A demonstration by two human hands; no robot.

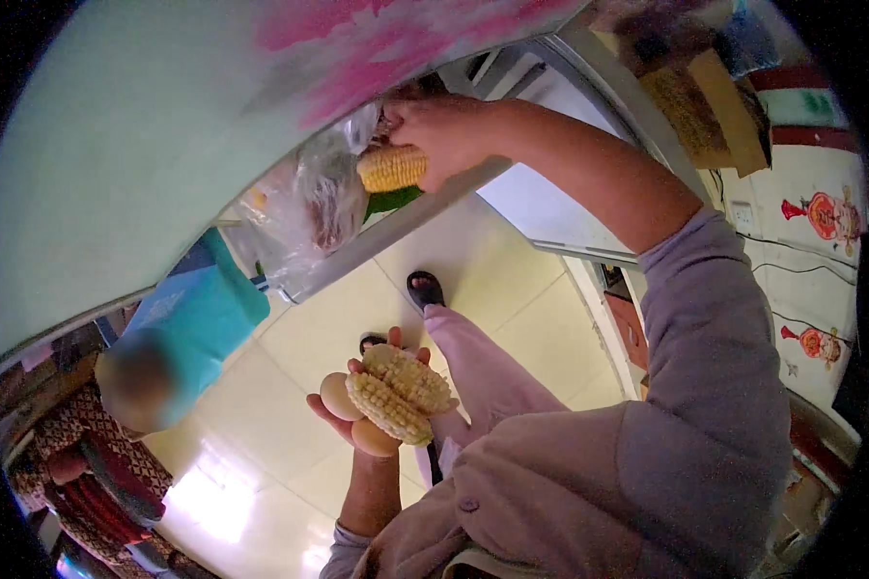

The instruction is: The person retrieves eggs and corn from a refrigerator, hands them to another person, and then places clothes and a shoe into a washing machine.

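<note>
My left hand [359, 427] is palm up, holding two pale corn cob pieces [398, 398] and two light brown eggs [340, 396]. The corn lies side by side across the palm and fingers, with the eggs along its left side. Stretched out ahead, my right hand [445, 137] grips a yellow corn cob [392, 170] whose right end is hidden by the hand. Its fingertips reach among clear plastic bags [326, 188] in a grey-edged bin [405, 221] of what appears to be a refrigerator. Something green shows under this cob.
A large pale panel with a pink floral print [318, 65] overhangs the bin. To the left stands a person in a turquoise top [217, 311]. A white open compartment [543, 210] is at right, with a cardboard box [710, 116] beyond. Pale floor tiles [297, 434] lie below.
</note>
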